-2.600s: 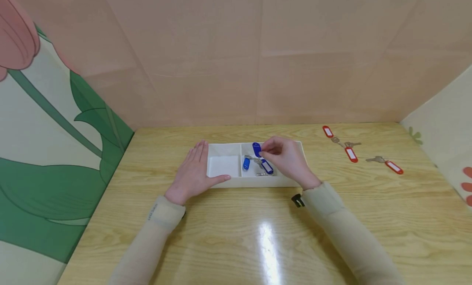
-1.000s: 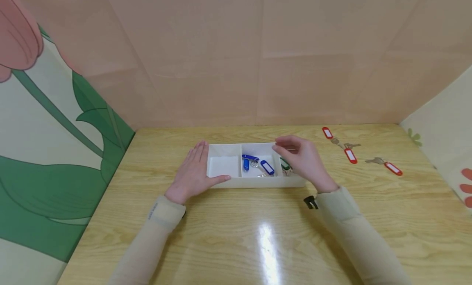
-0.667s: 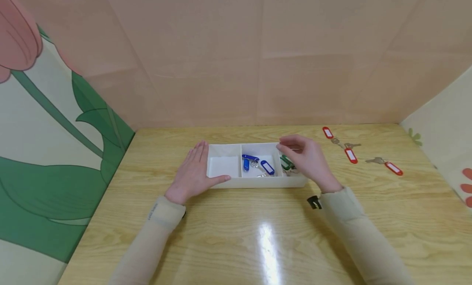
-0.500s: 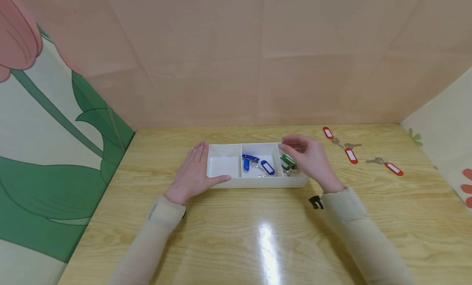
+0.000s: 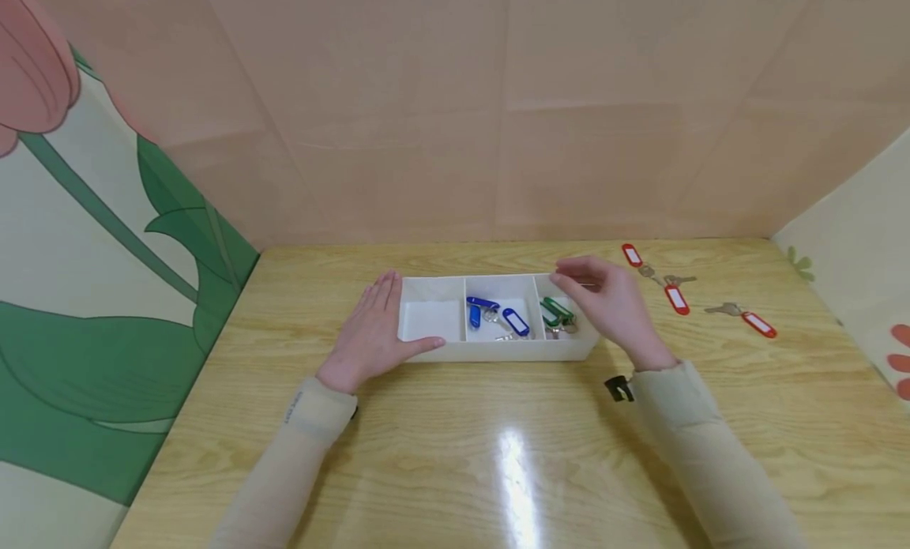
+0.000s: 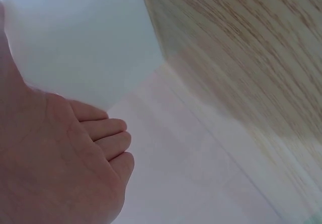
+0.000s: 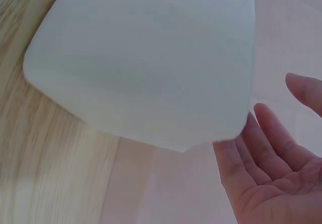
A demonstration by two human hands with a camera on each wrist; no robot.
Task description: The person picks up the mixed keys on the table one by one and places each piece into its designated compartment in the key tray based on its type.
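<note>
A white tray (image 5: 498, 351) with three compartments stands on the table. My left hand (image 5: 371, 334) lies against its left end, fingers straight and thumb along the front edge; in the left wrist view the left hand (image 6: 65, 153) is beside the white wall. Blue key tags (image 5: 515, 321) with keys lie in the middle compartment, green key tags (image 5: 558, 310) with keys in the right one. The left compartment holds nothing. My right hand (image 5: 614, 308) is over the tray's right end, holding nothing; in the right wrist view the right hand (image 7: 276, 168) has its fingers spread by the tray's corner.
On the table right of the tray lie three red key tags, one at the back (image 5: 632, 255), one nearer (image 5: 677, 299) and one farther right (image 5: 759, 324), with keys. A pinkish wall (image 5: 426, 138) rises behind the table, and patterned panels stand at both sides.
The blue tag my right hand held over the middle compartment now lies inside it. My right hand has let go and moved right, uncovering the green tags. My left hand has stayed in place.
</note>
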